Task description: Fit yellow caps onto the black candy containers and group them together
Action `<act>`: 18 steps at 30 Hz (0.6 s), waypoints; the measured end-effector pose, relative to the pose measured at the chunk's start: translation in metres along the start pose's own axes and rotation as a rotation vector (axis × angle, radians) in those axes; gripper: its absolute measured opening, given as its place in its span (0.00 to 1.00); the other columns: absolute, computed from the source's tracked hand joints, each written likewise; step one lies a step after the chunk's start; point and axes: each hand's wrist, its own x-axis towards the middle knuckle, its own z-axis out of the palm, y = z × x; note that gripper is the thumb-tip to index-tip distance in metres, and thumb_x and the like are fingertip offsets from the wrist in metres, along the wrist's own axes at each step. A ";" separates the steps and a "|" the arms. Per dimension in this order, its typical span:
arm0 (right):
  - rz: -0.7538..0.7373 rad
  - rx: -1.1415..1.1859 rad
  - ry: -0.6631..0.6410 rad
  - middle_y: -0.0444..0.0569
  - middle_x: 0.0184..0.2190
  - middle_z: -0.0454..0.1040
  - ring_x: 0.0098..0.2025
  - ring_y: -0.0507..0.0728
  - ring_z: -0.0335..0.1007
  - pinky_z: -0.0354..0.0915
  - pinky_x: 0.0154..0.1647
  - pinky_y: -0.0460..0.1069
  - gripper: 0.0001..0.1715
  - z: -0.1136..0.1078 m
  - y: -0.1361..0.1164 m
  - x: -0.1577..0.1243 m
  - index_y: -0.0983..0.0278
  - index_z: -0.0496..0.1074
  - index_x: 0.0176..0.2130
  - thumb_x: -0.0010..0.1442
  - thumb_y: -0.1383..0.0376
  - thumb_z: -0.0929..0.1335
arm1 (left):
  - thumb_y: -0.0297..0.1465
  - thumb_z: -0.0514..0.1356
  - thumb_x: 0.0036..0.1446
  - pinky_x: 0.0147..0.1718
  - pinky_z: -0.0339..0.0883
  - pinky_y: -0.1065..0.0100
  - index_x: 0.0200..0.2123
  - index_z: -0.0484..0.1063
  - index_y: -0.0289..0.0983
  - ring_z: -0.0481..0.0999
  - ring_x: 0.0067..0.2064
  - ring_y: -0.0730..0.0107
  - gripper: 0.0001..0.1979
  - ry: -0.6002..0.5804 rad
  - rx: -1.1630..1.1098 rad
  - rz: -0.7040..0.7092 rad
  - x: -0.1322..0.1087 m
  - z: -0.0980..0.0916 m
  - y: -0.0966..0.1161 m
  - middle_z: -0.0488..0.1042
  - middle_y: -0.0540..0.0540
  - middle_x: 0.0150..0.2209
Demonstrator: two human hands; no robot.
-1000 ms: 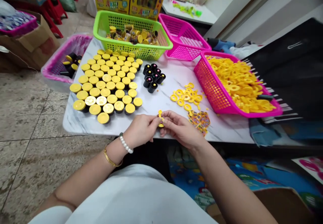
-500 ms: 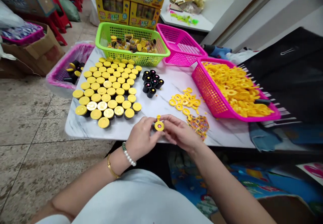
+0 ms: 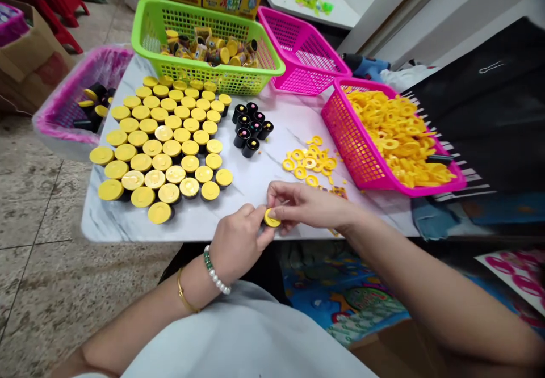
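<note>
Near the table's front edge, my left hand [image 3: 238, 240] grips a small black cup, which is mostly hidden by the fingers. Its yellow flip lid [image 3: 271, 219] lies down over the top. My right hand [image 3: 304, 205] has its thumb on that lid, with the other fingers curled behind the cup. To the left stand many black cups with yellow lids [image 3: 162, 162], packed close together. Beyond my hands is a group of open black cups [image 3: 251, 128] with pink or yellow bits inside. A loose pile of yellow ring lids [image 3: 312, 159] lies beyond my right hand.
A pink basket [image 3: 353, 151] heaped with yellow rings stands at right. At the back are a green basket [image 3: 208, 77] of wrapped cups and another pink basket [image 3: 304, 83]. A plastic-lined pink tub [image 3: 55, 120] sits left of the table. Small printed pieces [image 3: 338, 192] lie partly behind my right arm.
The cup's yellow lid, which stood open with a pink bit showing inside, is now folded down. My right thumb has moved onto it. The view has tilted lower and closer.
</note>
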 end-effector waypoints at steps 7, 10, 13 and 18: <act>0.011 0.169 0.162 0.36 0.15 0.71 0.16 0.53 0.71 0.65 0.18 0.44 0.19 0.031 0.013 -0.014 0.59 0.60 0.37 0.57 0.51 0.70 | 0.32 0.60 0.58 0.28 0.65 0.71 0.53 0.66 0.37 0.73 0.28 0.69 0.19 0.131 -0.072 0.014 -0.004 0.007 -0.005 0.70 0.53 0.26; -0.028 0.239 0.312 0.35 0.13 0.70 0.14 0.54 0.69 0.62 0.17 0.45 0.19 0.047 0.015 -0.005 0.58 0.59 0.35 0.55 0.51 0.70 | 0.28 0.58 0.59 0.24 0.65 0.73 0.52 0.62 0.36 0.72 0.24 0.73 0.18 0.317 -0.142 0.090 -0.015 0.014 -0.010 0.70 0.54 0.25; -0.137 0.227 0.437 0.34 0.14 0.69 0.13 0.52 0.66 0.59 0.16 0.44 0.19 0.060 0.014 0.014 0.57 0.58 0.33 0.55 0.50 0.69 | 0.25 0.53 0.60 0.24 0.66 0.74 0.40 0.64 0.39 0.73 0.24 0.74 0.05 0.421 -0.142 0.209 -0.023 0.014 -0.013 0.71 0.52 0.26; -0.255 0.085 0.490 0.37 0.15 0.67 0.14 0.53 0.62 0.58 0.17 0.46 0.20 0.058 0.003 0.037 0.57 0.65 0.31 0.57 0.44 0.66 | 0.23 0.50 0.62 0.34 0.74 0.71 0.41 0.70 0.38 0.79 0.34 0.70 0.11 0.418 -0.171 0.200 -0.019 0.005 -0.010 0.78 0.45 0.34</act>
